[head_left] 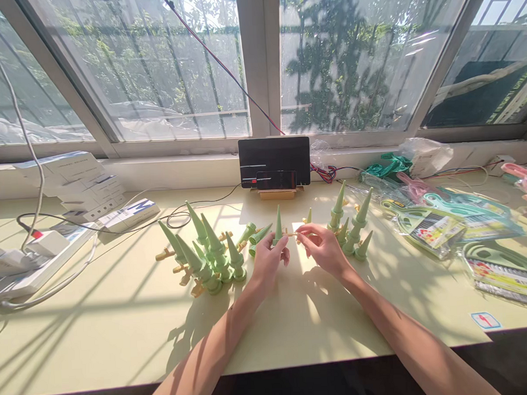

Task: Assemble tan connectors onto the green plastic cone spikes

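My left hand (pixel 268 259) is closed around the lower part of a pale green cone (pixel 278 222), which stands point up between the fingers. A small tan peg (pixel 290 234) sticks out sideways at the cone's right. My right hand (pixel 323 247) pinches the outer end of this peg between thumb and fingertips. Just behind my left hand lie loose green cones (pixel 261 233). To the left stands a group of green spiked pieces (pixel 213 255) with tan pegs at their sides. Beyond my right hand is a smaller group of similar spiked pieces (pixel 356 231).
A tablet (pixel 273 150) with a phone (pixel 275 179) before it leans at the window. White boxes (pixel 82 185) and a power strip (pixel 35 274) with cables are at left. Plastic-wrapped brushes (pixel 439 227) lie at right. The table's front edge (pixel 297 366) runs below my forearms.
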`<action>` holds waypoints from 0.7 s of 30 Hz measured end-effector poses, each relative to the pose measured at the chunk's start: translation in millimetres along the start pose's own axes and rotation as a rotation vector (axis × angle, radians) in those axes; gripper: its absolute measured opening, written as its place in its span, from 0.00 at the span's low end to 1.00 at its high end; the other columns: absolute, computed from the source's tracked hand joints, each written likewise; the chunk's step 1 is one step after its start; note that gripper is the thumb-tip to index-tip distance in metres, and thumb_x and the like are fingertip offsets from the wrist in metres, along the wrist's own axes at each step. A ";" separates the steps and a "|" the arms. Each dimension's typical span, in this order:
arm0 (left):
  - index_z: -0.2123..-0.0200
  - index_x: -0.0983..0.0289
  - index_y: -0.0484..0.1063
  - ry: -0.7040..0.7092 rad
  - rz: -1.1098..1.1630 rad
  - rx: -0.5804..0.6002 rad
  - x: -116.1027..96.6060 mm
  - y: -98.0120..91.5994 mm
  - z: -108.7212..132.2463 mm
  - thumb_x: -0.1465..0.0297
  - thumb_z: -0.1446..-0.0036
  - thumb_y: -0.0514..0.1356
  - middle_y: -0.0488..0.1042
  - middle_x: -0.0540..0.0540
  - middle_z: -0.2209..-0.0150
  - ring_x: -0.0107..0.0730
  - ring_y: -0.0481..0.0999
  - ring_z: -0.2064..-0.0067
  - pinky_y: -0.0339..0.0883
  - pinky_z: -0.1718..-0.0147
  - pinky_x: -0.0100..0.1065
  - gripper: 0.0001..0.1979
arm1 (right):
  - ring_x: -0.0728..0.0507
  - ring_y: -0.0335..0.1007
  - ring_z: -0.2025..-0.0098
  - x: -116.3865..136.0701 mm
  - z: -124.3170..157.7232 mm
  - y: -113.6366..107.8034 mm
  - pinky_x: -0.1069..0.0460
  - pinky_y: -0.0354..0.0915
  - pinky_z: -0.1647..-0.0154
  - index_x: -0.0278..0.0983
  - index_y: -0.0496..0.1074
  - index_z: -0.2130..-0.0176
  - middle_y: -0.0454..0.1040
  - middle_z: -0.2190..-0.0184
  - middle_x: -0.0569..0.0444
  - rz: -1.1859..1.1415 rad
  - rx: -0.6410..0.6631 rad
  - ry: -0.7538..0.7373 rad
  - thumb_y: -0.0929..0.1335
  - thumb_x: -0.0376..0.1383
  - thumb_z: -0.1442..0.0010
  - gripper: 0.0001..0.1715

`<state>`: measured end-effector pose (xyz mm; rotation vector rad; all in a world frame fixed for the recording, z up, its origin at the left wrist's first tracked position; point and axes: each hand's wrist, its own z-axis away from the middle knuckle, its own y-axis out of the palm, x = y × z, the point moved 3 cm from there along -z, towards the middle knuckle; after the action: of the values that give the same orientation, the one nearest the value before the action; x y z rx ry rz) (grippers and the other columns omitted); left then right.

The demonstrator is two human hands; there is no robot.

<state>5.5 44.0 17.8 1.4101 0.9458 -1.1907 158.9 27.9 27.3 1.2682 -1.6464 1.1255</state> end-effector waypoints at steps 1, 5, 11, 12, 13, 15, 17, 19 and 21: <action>0.68 0.64 0.71 0.001 -0.002 -0.002 0.1 -0.2 0.1 0.60 0.48 0.67 0.63 0.46 0.79 0.23 0.64 0.79 0.58 0.79 0.29 0.13 | 0.50 0.66 0.80 -0.3 0.1 -0.2 0.52 0.64 0.80 0.36 0.74 0.60 0.76 0.66 0.51 0.002 -0.004 -0.002 0.70 0.49 0.39 0.19; 0.68 0.63 0.72 0.007 -0.019 -0.004 0.5 -0.8 0.2 0.60 0.47 0.67 0.64 0.46 0.80 0.24 0.64 0.79 0.58 0.79 0.29 0.13 | 0.50 0.66 0.80 -1.8 -0.3 -0.8 0.52 0.64 0.80 0.36 0.74 0.60 0.76 0.66 0.50 0.013 -0.007 -0.021 0.70 0.48 0.39 0.18; 0.66 0.64 0.73 0.009 -0.024 -0.007 -0.3 -0.6 -0.1 0.59 0.48 0.67 0.64 0.46 0.80 0.24 0.64 0.79 0.58 0.79 0.29 0.14 | 0.50 0.67 0.79 -1.1 0.0 -0.5 0.53 0.65 0.78 0.36 0.75 0.60 0.76 0.65 0.52 0.027 0.004 -0.040 0.70 0.45 0.39 0.15; 0.66 0.64 0.73 0.008 -0.024 -0.006 -0.6 -0.4 -0.1 0.59 0.48 0.67 0.64 0.46 0.80 0.24 0.64 0.79 0.58 0.79 0.29 0.14 | 0.50 0.67 0.79 -0.7 0.3 -0.5 0.53 0.65 0.77 0.36 0.75 0.60 0.77 0.65 0.52 0.031 0.003 -0.040 0.70 0.44 0.39 0.14; 0.66 0.64 0.72 0.006 -0.022 -0.006 -0.8 -0.2 -0.1 0.59 0.48 0.67 0.64 0.46 0.80 0.24 0.64 0.79 0.58 0.79 0.29 0.15 | 0.50 0.67 0.78 -0.2 0.7 -0.5 0.53 0.65 0.77 0.36 0.75 0.60 0.77 0.65 0.51 0.036 0.002 -0.042 0.70 0.44 0.39 0.14; 0.67 0.64 0.72 0.004 -0.016 -0.007 -1.0 0.2 -0.1 0.58 0.49 0.68 0.64 0.46 0.80 0.24 0.64 0.79 0.58 0.79 0.29 0.15 | 0.50 0.67 0.78 0.7 1.2 -0.2 0.52 0.66 0.76 0.36 0.75 0.60 0.77 0.64 0.51 0.045 0.001 -0.047 0.70 0.44 0.39 0.13; 0.67 0.64 0.72 0.006 -0.014 -0.007 -1.2 0.6 -0.1 0.58 0.49 0.68 0.65 0.47 0.79 0.24 0.64 0.79 0.57 0.80 0.29 0.16 | 0.50 0.67 0.78 1.4 1.5 0.1 0.52 0.67 0.75 0.36 0.75 0.60 0.78 0.63 0.51 0.053 -0.001 -0.057 0.70 0.44 0.39 0.13; 0.67 0.64 0.72 0.006 -0.017 -0.006 -1.1 0.7 0.0 0.58 0.49 0.68 0.65 0.47 0.79 0.24 0.64 0.79 0.57 0.80 0.29 0.16 | 0.50 0.67 0.78 1.7 1.6 0.5 0.51 0.67 0.75 0.36 0.75 0.60 0.78 0.64 0.51 0.065 0.000 -0.066 0.69 0.44 0.38 0.14; 0.66 0.64 0.73 0.008 -0.025 0.000 -1.1 0.8 0.3 0.58 0.49 0.68 0.66 0.47 0.79 0.23 0.64 0.79 0.58 0.79 0.29 0.16 | 0.50 0.67 0.79 1.5 1.5 0.7 0.51 0.67 0.75 0.36 0.75 0.60 0.78 0.64 0.51 0.074 0.000 -0.072 0.69 0.45 0.38 0.14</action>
<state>5.9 43.6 19.0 1.4075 0.9717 -1.2048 157.8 26.1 28.1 1.2706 -1.7595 1.1351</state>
